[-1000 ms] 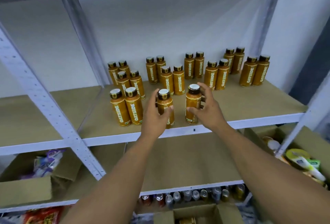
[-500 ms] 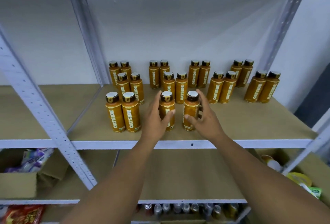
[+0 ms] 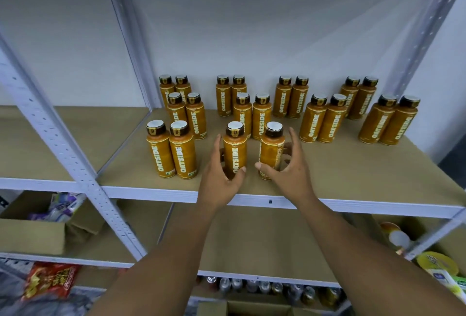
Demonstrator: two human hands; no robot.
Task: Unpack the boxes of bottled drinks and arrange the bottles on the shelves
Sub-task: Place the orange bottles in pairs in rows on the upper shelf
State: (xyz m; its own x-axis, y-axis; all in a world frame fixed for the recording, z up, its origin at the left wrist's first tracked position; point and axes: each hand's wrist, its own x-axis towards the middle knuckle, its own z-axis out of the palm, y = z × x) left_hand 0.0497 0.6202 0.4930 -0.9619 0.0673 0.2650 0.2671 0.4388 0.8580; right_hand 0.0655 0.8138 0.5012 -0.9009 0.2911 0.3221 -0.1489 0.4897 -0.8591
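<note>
White wall and grey metal racking fill the view, with a tan shelf [image 3: 353,179] running across the middle. Eighteen amber bottles [image 3: 312,124] with dark caps stand on it in neat pairs, forming four columns from the wall toward the front edge. Two bare arms reach up from below. The left grip [image 3: 222,172] curls round the left-hand bottle [image 3: 235,144], fingers on its far side and thumb on the front. The right grip [image 3: 290,167] holds the right-hand bottle [image 3: 271,149] more loosely, thumb on the label and forefinger lifted clear. Both bottles stand upright on the shelf near its front edge, with a small gap between them, in front of the second column. The work looks well along: twenty bottles are up, and this pair seems nearly placed, needing only to be closed together. The two columns on the right have only two pairs each, with bare shelf in front. A cardboard box [image 3: 252,309] sits at the bottom edge, its contents hidden, so how many bottles remain cannot be told.
</note>
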